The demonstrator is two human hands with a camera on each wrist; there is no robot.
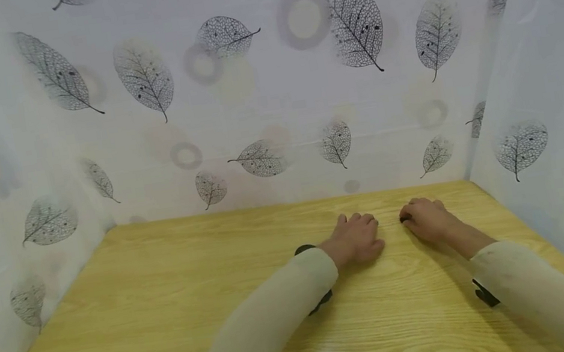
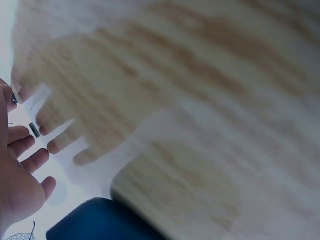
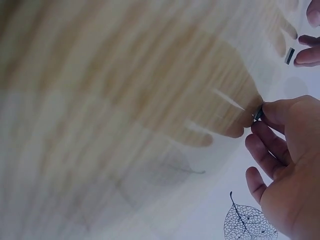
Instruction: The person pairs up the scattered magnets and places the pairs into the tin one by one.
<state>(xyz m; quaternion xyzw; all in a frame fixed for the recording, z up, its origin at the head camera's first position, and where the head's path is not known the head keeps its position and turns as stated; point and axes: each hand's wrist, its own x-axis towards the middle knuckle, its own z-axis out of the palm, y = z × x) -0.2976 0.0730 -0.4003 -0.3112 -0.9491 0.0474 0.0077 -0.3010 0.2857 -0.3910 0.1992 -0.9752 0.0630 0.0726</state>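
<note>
My right hand (image 1: 427,220), over the right back part of the table, pinches a small dark piece (image 3: 258,113) between thumb and fingertip. Its other fingers are bent, as the right wrist view shows. To its left is my left hand (image 1: 357,239), palm down, fingers loosely bent and thumb apart from them. Close to the left fingertips is a second small dark piece (image 2: 34,130) with a pale edge, also seen in the right wrist view. No pinch on it shows. What kind of pieces these are is too small to tell.
Glossy wood-grain table (image 1: 171,314) reflects both hands. White curtains with a leaf print (image 1: 259,94) stand behind it and along both sides. Dark bands sit at both wrists, over light sleeves (image 1: 269,311).
</note>
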